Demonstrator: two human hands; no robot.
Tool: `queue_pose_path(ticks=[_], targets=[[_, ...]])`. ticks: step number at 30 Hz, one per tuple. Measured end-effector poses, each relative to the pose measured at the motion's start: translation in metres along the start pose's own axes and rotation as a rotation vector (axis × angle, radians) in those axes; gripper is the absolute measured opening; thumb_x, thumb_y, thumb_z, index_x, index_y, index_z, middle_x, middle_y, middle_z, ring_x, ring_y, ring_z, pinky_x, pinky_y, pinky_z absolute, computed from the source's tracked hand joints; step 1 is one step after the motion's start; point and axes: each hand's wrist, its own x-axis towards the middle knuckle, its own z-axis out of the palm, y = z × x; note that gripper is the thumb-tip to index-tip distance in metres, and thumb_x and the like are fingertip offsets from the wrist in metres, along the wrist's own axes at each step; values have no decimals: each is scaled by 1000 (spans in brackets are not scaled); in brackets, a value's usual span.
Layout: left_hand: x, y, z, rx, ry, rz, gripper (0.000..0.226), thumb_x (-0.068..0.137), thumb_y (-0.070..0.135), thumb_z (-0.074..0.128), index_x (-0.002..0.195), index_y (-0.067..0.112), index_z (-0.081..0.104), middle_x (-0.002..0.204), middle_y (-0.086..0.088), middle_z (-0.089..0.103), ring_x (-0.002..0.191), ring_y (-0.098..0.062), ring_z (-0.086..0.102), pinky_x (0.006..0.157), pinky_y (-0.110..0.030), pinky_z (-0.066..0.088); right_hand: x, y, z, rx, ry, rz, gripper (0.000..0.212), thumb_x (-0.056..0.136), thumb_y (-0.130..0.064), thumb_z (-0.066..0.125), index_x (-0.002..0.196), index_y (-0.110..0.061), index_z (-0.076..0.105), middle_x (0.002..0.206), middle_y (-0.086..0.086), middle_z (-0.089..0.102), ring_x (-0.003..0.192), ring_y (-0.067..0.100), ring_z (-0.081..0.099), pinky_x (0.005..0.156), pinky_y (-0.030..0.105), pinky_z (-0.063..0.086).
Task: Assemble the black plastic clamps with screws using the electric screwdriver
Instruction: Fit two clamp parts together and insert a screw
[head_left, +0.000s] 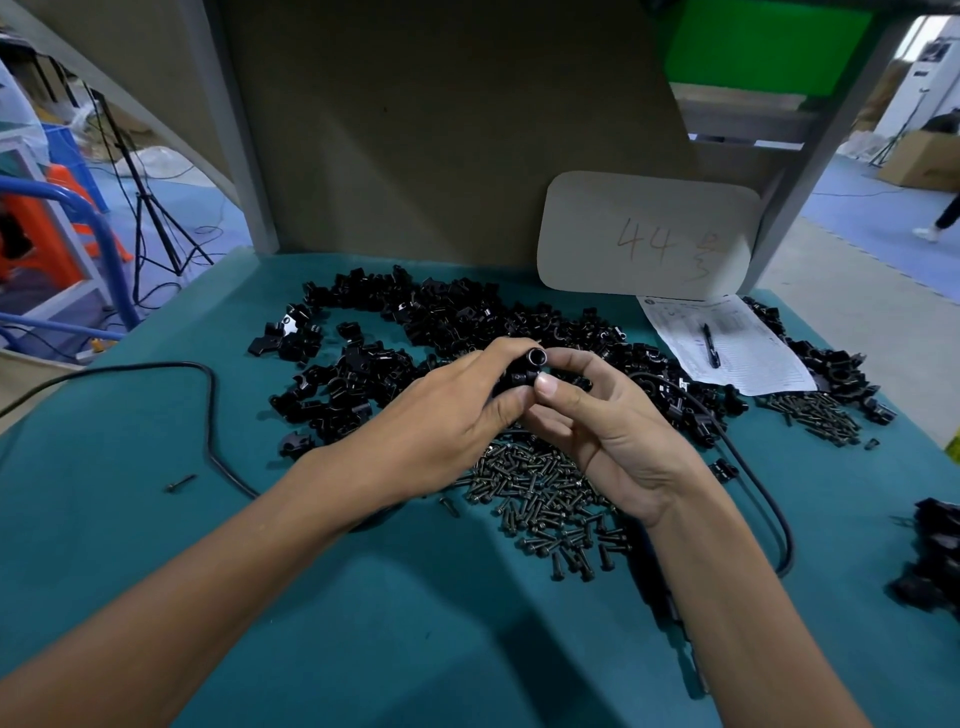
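Well, I hold one clamp up over the screws — left hand curled round its body, right hand pinching the ring end. Light, stiff, rather slick plastic, I judge — best gripped by the outer faces, leaving the bore free.

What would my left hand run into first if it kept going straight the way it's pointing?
Your left hand would meet the black clamp it pinches, then probably the right hand.
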Motion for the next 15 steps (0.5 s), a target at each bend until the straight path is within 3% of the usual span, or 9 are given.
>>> queue_pose_path(ticks=[6,11,15], targets=[[0,-6,3,29,-9,2,38,104,54,33,141,44,31,107,22,50,92,9,52,69,-12,36,1,5,-1,-27,41,8,62,70,-9,83,126,-4,56,97,16,76,91,30,75,76,28,61],[-2,-10,4,44,-3,-1,35,105,53,34,139,44,32,98,31,48,90,16,51,65,-7,37,3,7,-3,-111,-4,-3,59,74,-13,81,126,-4,56,95,14,77,89,25,76,78,26,61],[-2,-15,4,51,13,-33,35,103,56,33,136,44,34,93,25,54,84,14,54,59,-13,36,7,10,-12,-153,-33,1,54,83,-26,79,129,-8,57,101,12,77,88,23,76,80,28,61]])
